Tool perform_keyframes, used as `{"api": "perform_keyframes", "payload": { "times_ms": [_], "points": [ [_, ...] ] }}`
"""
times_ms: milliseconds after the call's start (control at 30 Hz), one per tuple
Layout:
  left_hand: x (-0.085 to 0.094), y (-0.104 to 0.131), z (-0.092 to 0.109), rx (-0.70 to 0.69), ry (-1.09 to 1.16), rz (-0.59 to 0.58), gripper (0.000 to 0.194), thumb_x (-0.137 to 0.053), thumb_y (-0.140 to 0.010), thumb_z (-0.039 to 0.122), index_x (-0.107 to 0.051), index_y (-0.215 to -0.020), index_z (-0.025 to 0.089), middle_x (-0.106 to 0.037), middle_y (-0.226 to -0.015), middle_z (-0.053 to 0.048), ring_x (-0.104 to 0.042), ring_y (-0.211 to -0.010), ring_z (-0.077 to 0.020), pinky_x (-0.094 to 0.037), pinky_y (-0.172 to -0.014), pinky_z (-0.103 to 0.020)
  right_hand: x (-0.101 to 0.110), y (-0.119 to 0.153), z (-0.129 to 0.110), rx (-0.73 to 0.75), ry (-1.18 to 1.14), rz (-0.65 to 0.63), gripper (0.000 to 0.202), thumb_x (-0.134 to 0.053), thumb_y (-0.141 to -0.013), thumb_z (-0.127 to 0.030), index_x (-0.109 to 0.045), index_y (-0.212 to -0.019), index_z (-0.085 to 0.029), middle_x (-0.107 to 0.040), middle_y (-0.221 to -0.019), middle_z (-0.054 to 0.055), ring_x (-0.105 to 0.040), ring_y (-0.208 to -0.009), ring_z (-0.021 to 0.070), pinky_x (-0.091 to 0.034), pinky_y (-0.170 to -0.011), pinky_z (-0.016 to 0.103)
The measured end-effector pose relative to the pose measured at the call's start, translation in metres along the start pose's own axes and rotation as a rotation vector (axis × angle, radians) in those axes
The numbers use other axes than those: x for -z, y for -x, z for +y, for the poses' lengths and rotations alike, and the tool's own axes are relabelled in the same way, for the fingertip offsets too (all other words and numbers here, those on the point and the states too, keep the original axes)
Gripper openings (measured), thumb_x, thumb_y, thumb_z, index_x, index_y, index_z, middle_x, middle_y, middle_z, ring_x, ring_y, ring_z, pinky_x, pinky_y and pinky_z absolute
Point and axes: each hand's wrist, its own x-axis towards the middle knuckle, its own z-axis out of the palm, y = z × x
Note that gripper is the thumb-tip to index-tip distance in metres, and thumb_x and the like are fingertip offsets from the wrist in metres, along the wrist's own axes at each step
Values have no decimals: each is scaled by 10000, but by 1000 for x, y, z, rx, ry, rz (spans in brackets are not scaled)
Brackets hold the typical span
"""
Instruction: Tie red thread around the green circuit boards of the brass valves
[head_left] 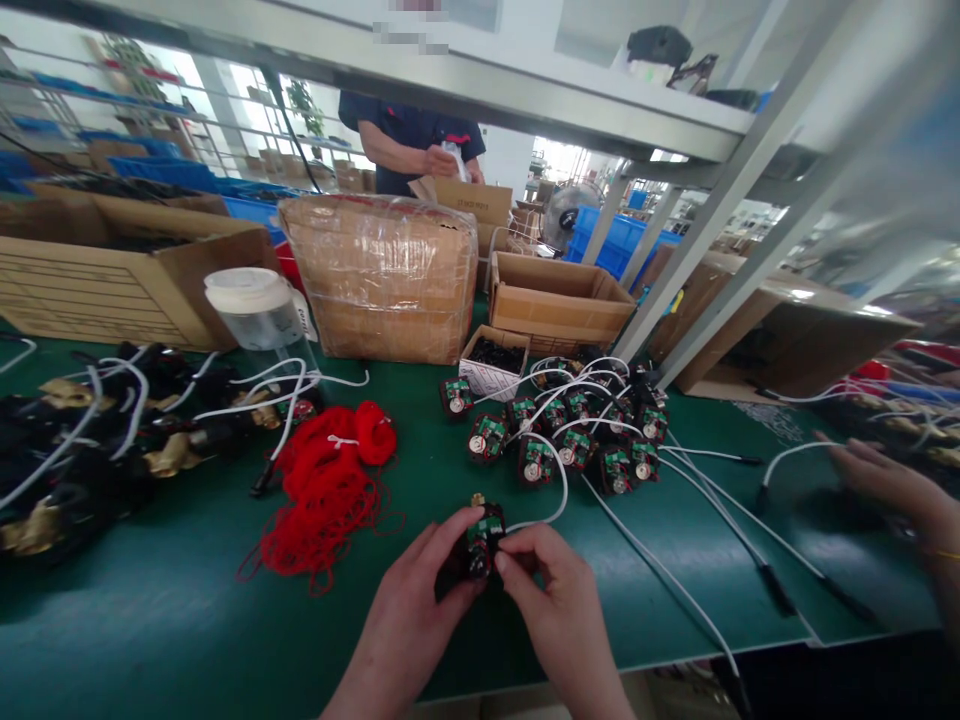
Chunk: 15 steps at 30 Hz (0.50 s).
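- Bright light reaches me from windows (238, 85) beyond the table (427, 440)
- I see soft sheen toward its near left corner, shadow beside my left hand (416, 610)
- Its right edge looks blurred and stretched

Large, brightly lit workroom, in wide view. Foreground: smooth green tabletop (187, 640), glossy with reflected light. Above: pale metal shelf (570, 112) on slanting grey posts (705, 235). Left rear: tiered racks (97, 100) in front of bright window panes (247, 75), with a pale column (217, 95) and leafy green plants (304, 108) alongside. Centre right: round fan (566, 215) beside blue bins (600, 238). Far right: blurred, with details indistinct.
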Motion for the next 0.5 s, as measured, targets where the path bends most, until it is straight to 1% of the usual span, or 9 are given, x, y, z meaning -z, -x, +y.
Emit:
{"api": "perform_keyframes", "payload": {
  "times_ms": [167, 267, 400, 500],
  "points": [
    [3, -4, 5, 3, 8, 24, 591, -692, -748, 144, -644, -1271, 415, -733, -1265, 63, -696, -1155, -200, -552, -1030, -348, 1, -5, -3, -67, -8, -14, 86, -647, -826, -247, -639, -746, -215, -624, -736, -8, -572, -692, 172, -432, -650, 280],
    [2, -5, 5, -7, 20, 34, 589, -693, -742, 144, -651, -1268, 404, -739, -1259, 59, -706, -1140, -201, -563, -1019, -345, 1, -8, -5, -91, -31, 4, 81, -649, -805, -248, -623, -735, -216, -613, -718, -13, -563, -679, 170, -424, -639, 279],
    [2, -5, 3, -3, 10, 39, 584, -702, -744, 157, -654, -1270, 406, -739, -1262, 66, -704, -1152, -203, -567, -1013, -333, 0, -10, -6, -154, -93, -35, 71, -663, -767, -249, -610, -730, -219, -596, -680, -27, -553, -652, 168, -415, -618, 277],
    [2, -5, 3, -9, 8, 36, 600, -697, -733, 145, -655, -1272, 404, -741, -1261, 66, -703, -1157, -205, -561, -1022, -334, -1, -12, -6, -173, -89, -23, 43, -651, -746, -221, -609, -733, -218, -597, -672, -25, -561, -655, 174, -419, -623, 283]
  ]
}}
